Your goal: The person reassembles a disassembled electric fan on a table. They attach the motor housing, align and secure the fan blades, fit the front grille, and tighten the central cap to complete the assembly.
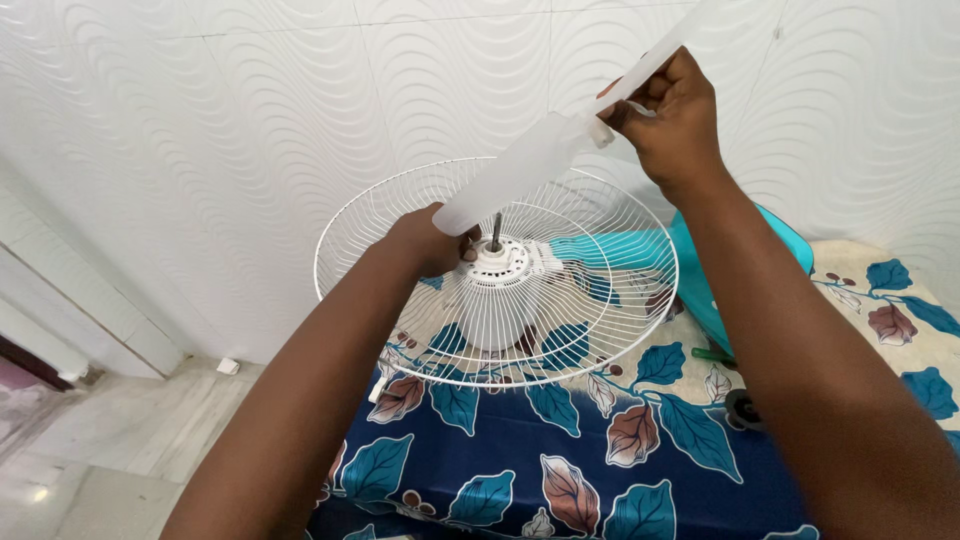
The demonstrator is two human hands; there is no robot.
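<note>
Right hand: my right hand [672, 118] is raised above the grille, fingers [640, 108] pinched shut around the hub of the translucent white fan blade [530, 170]. I hold it at the hub because that is the stiff part; the blade arms look thin.

Fan blade: in the air, tilted, one arm slanting down-left over the shaft, another running up past the top edge of the view. It hangs just above the shaft and, as far as I can tell, is not seated on it.

Left hand: my left hand [428, 240] rests at the motor housing [498, 290], fingers curled against its top just beside the shaft. Whether they close fully around anything I cannot tell; the blade tip covers them. Judging by the pose, it steadies the fan body.

Motor shaft: the dark metal shaft [496, 232] stands upright from the centre of the housing, bare.

Rear grille: the white wire grille [380, 235] rings the housing, open face up towards me, so the shaft is reachable from above.

Bed: the fan rests on a bed [560, 470] covered with a dark blue sheet printed with teal and brown leaves.

Teal part: a teal plastic piece [700, 290] lies behind my right forearm, partly hidden.

Wall: white tiles [250, 120] with a wavy relief behind everything.
</note>
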